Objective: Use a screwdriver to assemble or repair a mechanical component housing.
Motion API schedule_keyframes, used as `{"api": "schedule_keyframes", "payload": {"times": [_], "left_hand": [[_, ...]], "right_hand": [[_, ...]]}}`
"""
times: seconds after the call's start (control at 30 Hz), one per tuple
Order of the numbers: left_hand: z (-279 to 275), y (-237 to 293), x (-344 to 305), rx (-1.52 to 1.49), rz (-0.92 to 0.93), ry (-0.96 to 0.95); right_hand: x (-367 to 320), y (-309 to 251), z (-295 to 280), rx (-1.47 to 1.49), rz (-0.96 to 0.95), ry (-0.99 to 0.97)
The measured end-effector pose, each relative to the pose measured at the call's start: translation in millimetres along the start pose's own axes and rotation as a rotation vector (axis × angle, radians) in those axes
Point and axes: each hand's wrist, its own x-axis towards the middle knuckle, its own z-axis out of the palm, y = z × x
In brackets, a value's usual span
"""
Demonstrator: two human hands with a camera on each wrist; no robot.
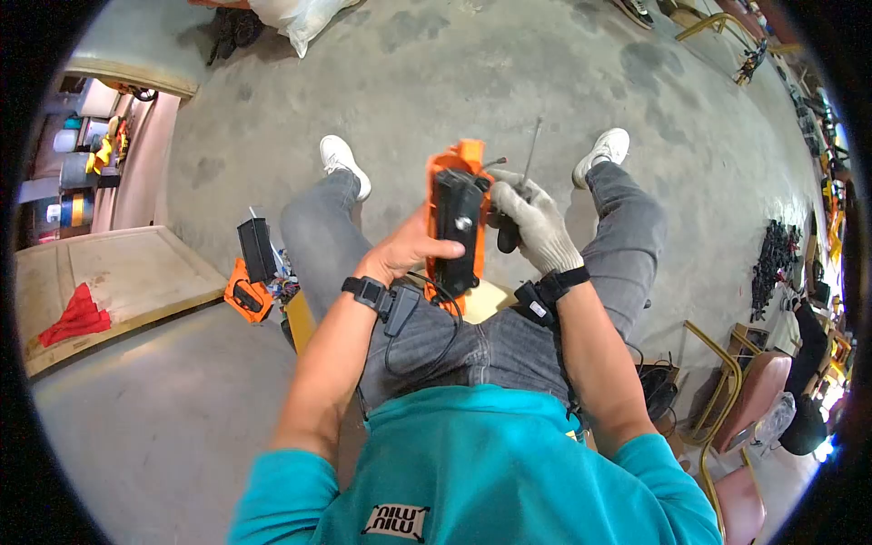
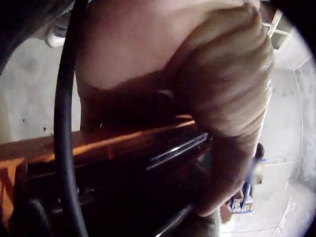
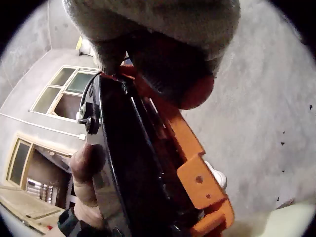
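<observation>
Gripping the housing (image 1: 457, 227), left hand (image 1: 409, 252) steadied it while gloved right hand (image 1: 538, 225) clutched a screwdriver (image 1: 530, 159) beside it, screw work seemingly unfinished.

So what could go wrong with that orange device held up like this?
The orange device hangs over the lap, gripped by the bare left hand, so it might slip onto the floor. The gloved right hand holds a thin-shafted tool beside it; a slip could poke bare fingers.

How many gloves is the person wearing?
1: a white glove on the right hand, which grips a screwdriver. The left hand, holding the orange device, is bare.
</observation>
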Motion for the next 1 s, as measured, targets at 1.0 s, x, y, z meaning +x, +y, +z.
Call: {"api": "schedule_keyframes", "payload": {"times": [1.0], "left_hand": [[-84.9, -1.8, -1.4, -0.653, 0.373, 0.660]], "right_hand": [[57.2, 92.3, -45.7, -0.550, 0.610, 0.032]]}}
